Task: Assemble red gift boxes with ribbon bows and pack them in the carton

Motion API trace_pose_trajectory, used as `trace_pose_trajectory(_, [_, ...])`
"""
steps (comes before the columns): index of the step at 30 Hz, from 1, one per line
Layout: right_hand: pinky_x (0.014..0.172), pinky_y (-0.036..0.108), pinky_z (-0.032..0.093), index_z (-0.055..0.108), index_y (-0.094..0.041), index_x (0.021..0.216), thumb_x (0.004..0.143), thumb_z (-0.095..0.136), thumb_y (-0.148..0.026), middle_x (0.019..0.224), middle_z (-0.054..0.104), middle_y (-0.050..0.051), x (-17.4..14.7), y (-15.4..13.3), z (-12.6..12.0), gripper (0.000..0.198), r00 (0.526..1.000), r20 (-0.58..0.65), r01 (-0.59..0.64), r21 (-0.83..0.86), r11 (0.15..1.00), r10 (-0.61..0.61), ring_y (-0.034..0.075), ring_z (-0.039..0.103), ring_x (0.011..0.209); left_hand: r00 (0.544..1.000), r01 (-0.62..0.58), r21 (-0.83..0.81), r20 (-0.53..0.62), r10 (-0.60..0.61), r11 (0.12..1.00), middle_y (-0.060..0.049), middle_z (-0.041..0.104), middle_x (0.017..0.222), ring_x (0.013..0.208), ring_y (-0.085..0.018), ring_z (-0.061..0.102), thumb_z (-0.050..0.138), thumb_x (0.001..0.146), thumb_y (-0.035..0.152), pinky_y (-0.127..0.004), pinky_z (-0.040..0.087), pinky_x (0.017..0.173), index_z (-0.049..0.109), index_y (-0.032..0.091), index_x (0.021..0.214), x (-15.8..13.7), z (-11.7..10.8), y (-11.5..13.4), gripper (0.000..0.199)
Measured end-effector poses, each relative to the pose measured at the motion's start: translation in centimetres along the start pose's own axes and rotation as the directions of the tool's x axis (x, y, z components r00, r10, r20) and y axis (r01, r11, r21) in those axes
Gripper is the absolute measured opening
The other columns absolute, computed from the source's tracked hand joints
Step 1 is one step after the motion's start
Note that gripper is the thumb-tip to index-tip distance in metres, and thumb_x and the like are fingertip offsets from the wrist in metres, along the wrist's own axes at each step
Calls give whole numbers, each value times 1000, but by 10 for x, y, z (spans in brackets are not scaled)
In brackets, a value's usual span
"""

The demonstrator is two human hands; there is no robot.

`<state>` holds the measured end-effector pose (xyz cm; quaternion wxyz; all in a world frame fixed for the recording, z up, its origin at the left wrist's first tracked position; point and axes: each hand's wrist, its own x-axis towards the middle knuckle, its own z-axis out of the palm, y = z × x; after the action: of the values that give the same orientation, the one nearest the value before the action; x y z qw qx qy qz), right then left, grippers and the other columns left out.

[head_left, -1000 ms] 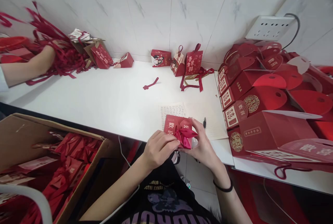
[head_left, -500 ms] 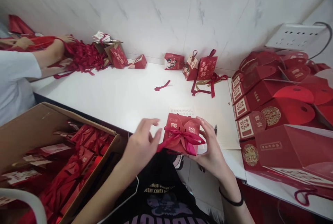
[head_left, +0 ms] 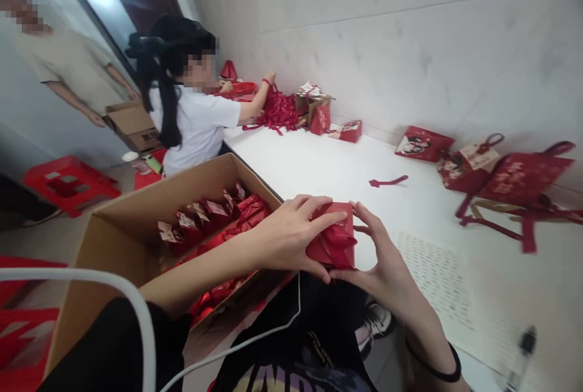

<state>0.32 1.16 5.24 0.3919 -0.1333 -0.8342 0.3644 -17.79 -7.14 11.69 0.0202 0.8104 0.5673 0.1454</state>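
Note:
Both hands hold a red gift box (head_left: pixel 347 257) tied with a dark red ribbon, low over the front edge of the white table. My left hand (head_left: pixel 291 235) covers the box's left side, fingers across its top and thumb underneath. On the other side, my right hand (head_left: pixel 387 261) grips the right edge between fingertips and thumb. The left fingers partly hide the bow. Just left of the hands stands an open cardboard box (head_left: pixel 122 216) containing several red gift boxes with ribbons and printed cards.
A loose red strap (head_left: pixel 388 181) lies on the white table (head_left: pixel 310 167). Sample boxes (head_left: pixel 426 143) stand along the wall. A printed sheet (head_left: pixel 437 277) and a pen (head_left: pixel 523 346) lie at right. Further left, a co-worker (head_left: pixel 195 113) handles ribbons (head_left: pixel 280 110); another person (head_left: pixel 68 58) stands behind.
My view has swung left. My left hand, previously free beside the bow, now grips the gift box. The gift box has moved left toward the cardboard box and turned.

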Motion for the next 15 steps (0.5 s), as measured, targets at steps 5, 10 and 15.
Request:
trace_pose_trajectory(5, [98, 49, 44, 26, -32, 141, 77, 73, -45, 135, 33, 9, 16, -2, 47, 80, 996, 78, 40, 88, 995, -47, 30, 36, 123, 978, 146, -211, -113, -173, 966, -20, 32, 141, 129, -34, 33, 73, 61, 55, -52, 35, 104, 27, 20, 137, -57, -12, -31, 96])
trace_pose_trajectory(10, [95, 47, 47, 26, -31, 141, 76, 73, -46, 132, 35, 10, 27, -3, 77, 81, 1000, -9, 29, 74, 997, -28, 30, 38, 121, 774, 495, -401, -199, -601, 771, -8, 57, 102, 92, -19, 57, 61, 76, 41, -36, 49, 83, 49, 17, 103, -102, -21, -46, 38])
trace_pose_trajectory(15, [94, 48, 47, 28, -32, 140, 76, 73, -48, 133, 35, 10, 36, -10, 90, 80, 999, -2, 47, 41, 998, -47, 30, 39, 120, 800, 459, -416, -190, -569, 785, 0, 60, 81, 74, -13, 55, 53, 83, 34, -26, 44, 70, 55, 18, 83, -115, -21, -48, 16])
